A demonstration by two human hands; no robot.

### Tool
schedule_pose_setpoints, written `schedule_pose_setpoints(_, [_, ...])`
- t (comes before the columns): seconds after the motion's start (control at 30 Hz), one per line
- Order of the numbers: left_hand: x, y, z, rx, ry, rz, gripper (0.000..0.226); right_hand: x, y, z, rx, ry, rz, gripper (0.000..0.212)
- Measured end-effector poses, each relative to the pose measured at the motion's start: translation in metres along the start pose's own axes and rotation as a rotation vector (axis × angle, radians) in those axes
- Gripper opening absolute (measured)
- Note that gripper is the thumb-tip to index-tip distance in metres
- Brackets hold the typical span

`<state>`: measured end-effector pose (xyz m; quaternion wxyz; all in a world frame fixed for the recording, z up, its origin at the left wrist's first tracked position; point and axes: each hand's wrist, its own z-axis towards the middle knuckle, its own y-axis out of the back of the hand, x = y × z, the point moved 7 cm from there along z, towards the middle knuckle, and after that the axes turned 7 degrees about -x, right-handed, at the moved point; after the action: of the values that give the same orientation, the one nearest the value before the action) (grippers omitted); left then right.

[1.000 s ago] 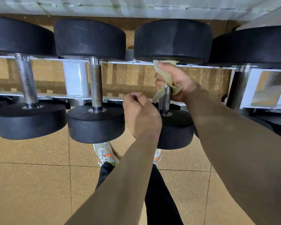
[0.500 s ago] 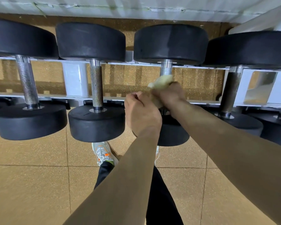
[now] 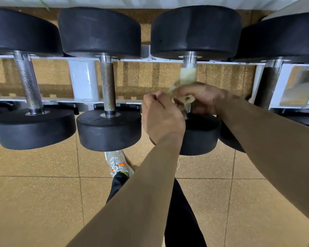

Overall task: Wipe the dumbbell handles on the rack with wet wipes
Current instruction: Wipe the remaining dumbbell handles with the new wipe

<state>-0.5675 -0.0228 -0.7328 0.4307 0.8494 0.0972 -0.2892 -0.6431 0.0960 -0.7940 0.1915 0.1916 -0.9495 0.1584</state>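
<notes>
Black dumbbells lie across the white rack (image 3: 83, 81) with their metal handles pointing toward me. My right hand (image 3: 202, 97) grips a pale wet wipe (image 3: 187, 76) wrapped round the handle of the third dumbbell (image 3: 196, 31), near its lower end. Bare handle (image 3: 189, 60) shows above the wipe. My left hand (image 3: 161, 116) hovers just left of that handle, fingers curled in a loose fist; whether it pinches part of the wipe is unclear. Two more handles, one (image 3: 107, 86) and another (image 3: 28, 82), stand uncovered to the left.
A fourth dumbbell (image 3: 282, 34) with a dark handle sits at the right, beside a white rack panel (image 3: 296, 86). Tan tiled floor lies below, with my shoe (image 3: 117, 163) and dark trouser leg under the rack's front edge.
My right hand has slid the wipe down the third handle, from just under the far weight to near the close one. The left hand stayed beside it.
</notes>
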Motion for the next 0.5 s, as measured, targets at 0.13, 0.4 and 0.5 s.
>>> schedule_pose_setpoints(0.13, [-0.001,0.001,-0.001,0.003,-0.001,0.007,0.042,-0.007,-0.001,-0.004,-0.177,0.120,-0.158,0.018])
schedule_pose_setpoints(0.4, [-0.001,0.002,-0.002,0.001,0.001,0.017,0.047,0.003,0.005,-0.039,-0.477,0.115,-0.682,0.030])
schedule_pose_setpoints(0.5, [-0.005,0.002,-0.001,-0.004,-0.006,0.016,0.051,0.017,0.001,-0.026,-0.472,0.166,-0.395,0.025])
